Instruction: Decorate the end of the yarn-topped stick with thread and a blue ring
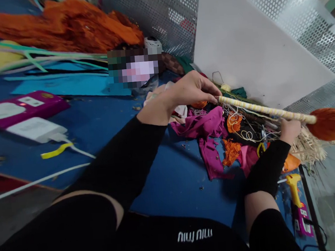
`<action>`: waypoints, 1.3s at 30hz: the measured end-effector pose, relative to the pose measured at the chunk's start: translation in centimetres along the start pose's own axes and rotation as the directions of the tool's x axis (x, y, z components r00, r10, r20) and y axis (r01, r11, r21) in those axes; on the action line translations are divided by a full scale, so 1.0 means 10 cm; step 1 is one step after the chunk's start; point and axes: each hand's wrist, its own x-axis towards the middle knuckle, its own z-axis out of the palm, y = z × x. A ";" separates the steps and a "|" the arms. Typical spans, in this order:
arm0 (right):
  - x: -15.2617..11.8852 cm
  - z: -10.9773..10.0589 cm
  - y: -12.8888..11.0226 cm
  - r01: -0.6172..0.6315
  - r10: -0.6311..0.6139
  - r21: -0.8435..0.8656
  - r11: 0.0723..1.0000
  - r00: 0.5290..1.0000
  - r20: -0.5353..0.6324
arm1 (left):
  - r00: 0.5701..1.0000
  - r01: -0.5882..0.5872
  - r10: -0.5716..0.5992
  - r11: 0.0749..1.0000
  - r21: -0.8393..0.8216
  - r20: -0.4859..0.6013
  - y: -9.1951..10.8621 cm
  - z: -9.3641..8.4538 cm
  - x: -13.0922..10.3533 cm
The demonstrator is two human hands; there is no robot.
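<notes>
A long stick wrapped in white and yellow stripes slants across the right half of the head view, with a round orange-brown tuft at its right end. At its left end my left hand pinches the tip between thumb and fingers. My right hand is closed around the stick near the tuft; its fingers are partly hidden. Below the stick lie magenta cloth strips, crumpled orange pieces and tangled white string.
Orange fabric, blue sheets and a purple power strip with a white charger lie left on the blue table. A white board leans behind. A yellow glue gun and straw are at right.
</notes>
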 end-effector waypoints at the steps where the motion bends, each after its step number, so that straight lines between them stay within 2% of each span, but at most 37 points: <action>1: -0.01 0.00 -0.11 -0.022 0.020 -0.050 0.999 0.999 -0.037 | 1.000 0.003 -0.003 0.997 -0.073 -0.013 0.04 0.06 -0.01; 3: -0.07 -0.01 -0.38 0.010 -0.011 -0.007 1.000 0.998 -0.061 | 0.998 0.018 -0.029 0.981 -0.193 -0.057 0.12 0.17 -0.03; 5: -0.22 0.00 -0.73 0.187 -0.208 0.261 0.947 0.977 0.054 | 0.994 0.017 -0.046 0.962 -0.272 -0.099 0.21 0.27 -0.06; 6: -0.32 0.02 -0.92 0.217 -0.295 0.419 0.882 0.947 0.130 | 0.991 0.016 -0.055 0.952 -0.307 -0.120 0.24 0.30 -0.06; 8: -0.56 0.09 -1.27 0.172 -0.441 0.675 0.718 0.862 0.249 | 0.986 0.021 -0.081 0.930 -0.367 -0.147 0.29 0.35 -0.07; 10: -0.78 0.17 -1.54 0.099 -0.553 0.813 0.574 0.779 0.296 | 0.979 0.038 -0.120 0.903 -0.428 -0.166 0.31 0.37 -0.05; 11: -0.88 0.21 -1.63 0.096 -0.560 0.830 0.549 0.779 0.280 | 0.974 0.049 -0.144 0.887 -0.459 -0.174 0.31 0.38 -0.04; 12: -0.95 0.23 -1.69 0.108 -0.540 0.838 0.534 0.806 0.241 | 0.970 0.061 -0.168 0.870 -0.490 -0.178 0.31 0.39 -0.03; 14: -1.05 0.24 -1.74 0.173 -0.449 0.850 0.498 0.890 0.083 | 0.960 0.087 -0.216 0.835 -0.544 -0.178 0.29 0.40 -0.01; 15: -1.08 0.24 -1.75 0.217 -0.399 0.855 0.471 0.917 -0.013 | 0.956 0.099 -0.235 0.820 -0.564 -0.175 0.28 0.41 0.00; 17: -1.12 0.23 -1.76 0.275 -0.347 0.870 0.409 0.929 -0.131 | 0.953 0.118 -0.258 0.799 -0.589 -0.160 0.24 0.44 0.01; 18: -1.14 0.24 -1.77 0.275 -0.351 0.885 0.376 0.926 -0.139 | 0.954 0.121 -0.258 0.797 -0.592 -0.152 0.22 0.46 0.02; 21: -1.17 0.31 -1.82 0.166 -0.385 0.951 0.261 0.921 -0.055 | 0.967 0.109 -0.215 0.833 -0.542 -0.136 0.12 0.54 0.05; 25: -1.11 0.40 -1.84 0.015 -0.310 0.987 0.162 0.950 0.036 | 0.987 0.079 -0.129 0.910 -0.407 -0.097 0.00 0.61 0.10; 29: -1.04 0.39 -1.79 -0.072 -0.264 0.977 0.200 0.957 0.125 | 0.989 -0.007 -0.027 0.972 -0.235 -0.143 -0.07 0.68 0.12; 31: -1.05 0.36 -1.78 -0.096 -0.241 0.970 0.222 0.959 0.150 | 0.981 -0.019 -0.006 0.992 -0.129 -0.192 -0.09 0.72 0.11; 33: -1.09 0.33 -1.81 -0.110 -0.203 0.974 0.197 0.968 0.150 | 0.974 -0.007 -0.005 0.999 -0.051 -0.227 -0.10 0.76 0.10; 36: -1.17 0.28 -1.87 -0.111 -0.134 0.979 0.172 0.982 0.135 | 0.971 0.000 -0.012 0.999 -0.048 -0.238 -0.10 0.79 0.08; 39: -1.25 0.25 -1.91 -0.095 -0.115 0.971 0.221 0.986 0.122 | 0.975 -0.023 0.003 0.996 -0.085 -0.222 -0.09 0.79 0.07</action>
